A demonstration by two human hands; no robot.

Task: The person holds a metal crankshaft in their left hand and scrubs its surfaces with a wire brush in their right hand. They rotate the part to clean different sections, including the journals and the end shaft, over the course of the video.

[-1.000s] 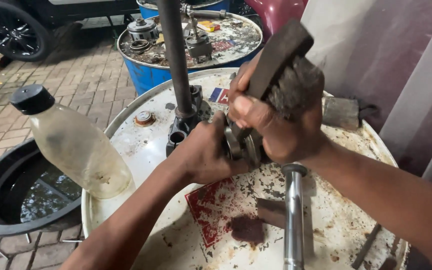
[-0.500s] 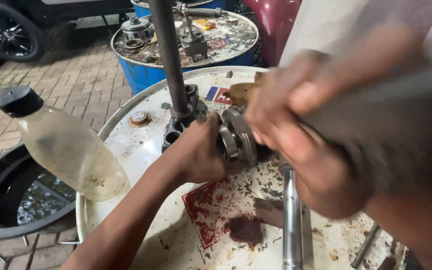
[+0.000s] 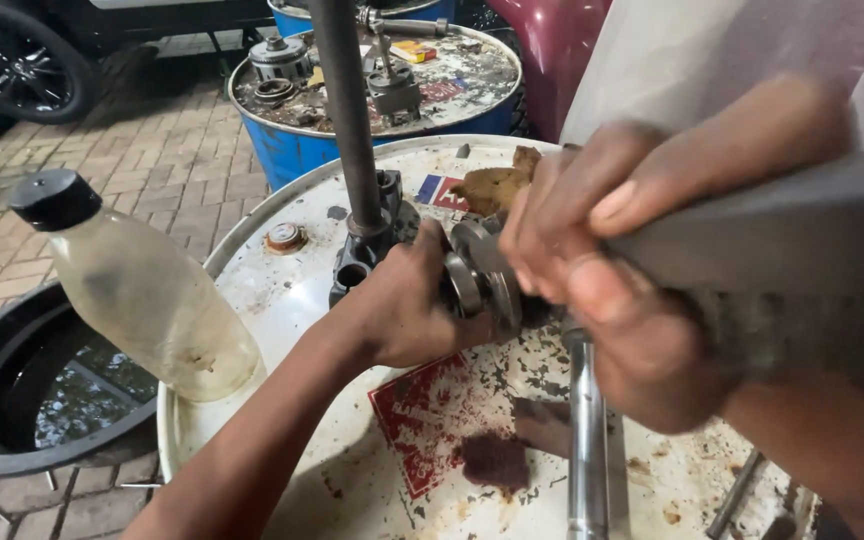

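Observation:
My left hand (image 3: 402,310) grips a round, ringed metal part (image 3: 474,280) and presses it down on the white drum top (image 3: 282,300). Just left of it a dark steel shaft (image 3: 347,110) rises from a black metal joint (image 3: 357,262). My right hand (image 3: 622,300) is close to the camera and blurred, closed round a thick grey handle (image 3: 782,230) that runs off to the right; its head is out of sight. The right hand hangs just above and to the right of the metal part.
A greasy plastic bottle with a black cap (image 3: 142,290) stands at the drum's left edge. A black basin of dark liquid (image 3: 12,400) sits on the brick floor. A bright steel rod (image 3: 587,440) lies near the front. Behind is a blue drum (image 3: 292,150) loaded with parts.
My right hand has swung up from the metal part toward the camera with the tool, growing large and blurred. The left hand keeps its hold on the part.

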